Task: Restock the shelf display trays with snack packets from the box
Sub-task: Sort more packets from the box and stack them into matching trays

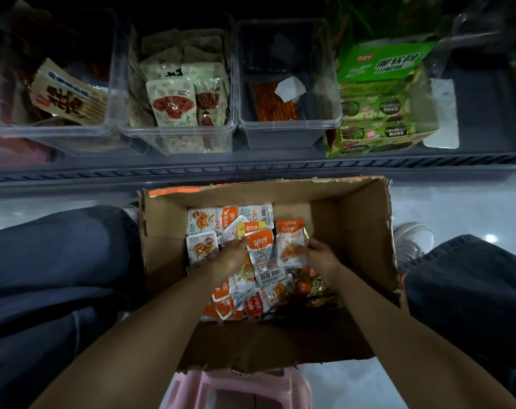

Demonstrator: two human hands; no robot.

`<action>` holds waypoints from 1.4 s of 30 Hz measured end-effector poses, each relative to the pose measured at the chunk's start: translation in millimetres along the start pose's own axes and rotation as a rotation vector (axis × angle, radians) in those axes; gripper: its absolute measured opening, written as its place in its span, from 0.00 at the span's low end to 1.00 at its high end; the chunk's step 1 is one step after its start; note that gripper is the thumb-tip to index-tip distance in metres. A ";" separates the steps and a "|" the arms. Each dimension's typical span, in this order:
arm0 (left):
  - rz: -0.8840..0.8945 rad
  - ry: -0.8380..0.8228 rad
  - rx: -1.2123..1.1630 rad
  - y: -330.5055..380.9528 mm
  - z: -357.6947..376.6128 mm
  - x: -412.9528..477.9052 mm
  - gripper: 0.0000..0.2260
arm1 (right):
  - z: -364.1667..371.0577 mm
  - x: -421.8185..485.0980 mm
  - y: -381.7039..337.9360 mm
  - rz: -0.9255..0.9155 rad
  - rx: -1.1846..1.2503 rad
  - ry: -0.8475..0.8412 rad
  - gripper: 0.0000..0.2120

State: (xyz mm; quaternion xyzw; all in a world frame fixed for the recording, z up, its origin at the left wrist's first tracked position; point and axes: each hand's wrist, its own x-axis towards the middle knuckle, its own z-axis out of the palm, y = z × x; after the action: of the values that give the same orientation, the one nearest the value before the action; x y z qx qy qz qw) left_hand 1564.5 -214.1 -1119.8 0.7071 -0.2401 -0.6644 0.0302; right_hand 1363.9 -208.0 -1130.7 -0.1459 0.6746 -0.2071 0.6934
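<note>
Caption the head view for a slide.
Left hand and right hand grip snack packets in the cardboard box below shelf trays.

The head camera looks steeply down, close over the open box (354,219), shelf trays (289,125) ahead.

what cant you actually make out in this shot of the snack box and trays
Head view only:
left hand: fingers buried among the snack packets, grip unclear.
cardboard box: floor hidden beneath packets, count unknown.
third clear tray from left: rear contents lost in darkness.
pink stool: cut off by bottom edge.
print on the packets: too small and blurred.
</note>
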 end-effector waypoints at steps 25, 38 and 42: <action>0.357 -0.054 -0.061 52.3 -14.8 -121.1 0.51 | 47.9 -138.8 -69.2 -0.502 -0.396 -0.196 0.08; 0.923 -0.083 0.054 106.5 -47.4 -261.1 0.21 | 58.0 -267.0 -165.9 -0.868 -0.115 -0.245 0.20; 0.999 -0.046 -0.009 117.9 -68.1 -301.0 0.10 | 67.3 -308.7 -189.8 -0.988 -0.099 -0.218 0.22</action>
State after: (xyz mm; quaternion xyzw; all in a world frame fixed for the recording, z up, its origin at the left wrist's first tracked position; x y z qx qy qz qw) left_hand 1593.5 -222.7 -790.9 0.4909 -0.5470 -0.5853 0.3425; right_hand 1412.4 -229.2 -765.9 -0.5009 0.4576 -0.4616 0.5715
